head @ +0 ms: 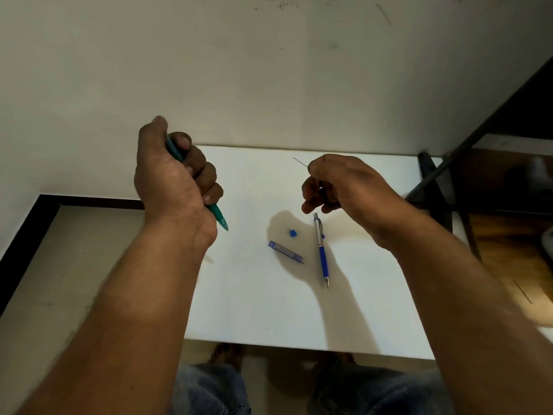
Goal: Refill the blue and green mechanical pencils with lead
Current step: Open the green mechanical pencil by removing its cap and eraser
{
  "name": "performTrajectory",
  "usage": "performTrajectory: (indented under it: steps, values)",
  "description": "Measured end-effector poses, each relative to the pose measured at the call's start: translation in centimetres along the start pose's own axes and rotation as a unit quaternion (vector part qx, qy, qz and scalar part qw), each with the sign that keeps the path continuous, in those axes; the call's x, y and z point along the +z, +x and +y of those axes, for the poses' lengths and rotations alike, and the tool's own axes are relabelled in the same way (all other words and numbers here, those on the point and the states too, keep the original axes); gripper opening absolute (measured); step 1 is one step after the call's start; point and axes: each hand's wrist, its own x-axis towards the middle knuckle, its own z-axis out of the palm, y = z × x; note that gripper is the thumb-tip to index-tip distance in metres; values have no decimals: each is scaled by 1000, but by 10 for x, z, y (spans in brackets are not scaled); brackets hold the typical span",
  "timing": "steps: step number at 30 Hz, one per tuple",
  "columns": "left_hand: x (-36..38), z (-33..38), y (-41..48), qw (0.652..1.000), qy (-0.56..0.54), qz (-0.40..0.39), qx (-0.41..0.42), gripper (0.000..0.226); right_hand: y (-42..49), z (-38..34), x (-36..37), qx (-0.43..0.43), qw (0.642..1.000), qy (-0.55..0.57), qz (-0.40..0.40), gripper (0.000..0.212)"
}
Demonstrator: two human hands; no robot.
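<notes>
L hand (pixel 167 178) is gripping the slim green plastic mechanical pencil (pixel 217 216) in a closed fist, fingers (pixel 206 170) wrapping the barrel w/ thumb pressing near the top end; the pointed tip is sticking out below the fist, angling down-right, hovering above the tabletop's left edge. R hand (pixel 344 184) is pinching a thin dark straight lead stick (pixel 300 162) btwn thumb and forefinger, other fingers curling loosely under; the lead is poking up-left from the pinch, well apart from the green pencil.

Flat smooth white rectangular tabletop (pixel 269 310) is carrying the rest. Blue-grip mechanical pencil w/ silver metal upper barrel and clip (pixel 321 250) is lying flat just below the R hand, not touched, metal tip pointing toward the near edge. Small translucent purple-blue plastic lead case (pixel 284 251) is lying tilted just left of it, near but apart, a dark lead end showing at its lower-right opening. Tiny bright blue square cap (pixel 293 233) is sitting just above the case, btwn both hands and touching neither.
</notes>
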Motion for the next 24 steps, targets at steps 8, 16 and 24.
performTrajectory:
  steps: [8,16,24]
  values:
    - [2,0,-3,999,16,-20,25,44,1,12,-11,47,986,-138,83,22]
    - [4,2,-8,998,37,-33,29,45,4,16,-11,96,978,-156,101,33]
    - [6,1,-14,996,64,-61,15,46,6,15,1,111,976,-170,83,34]
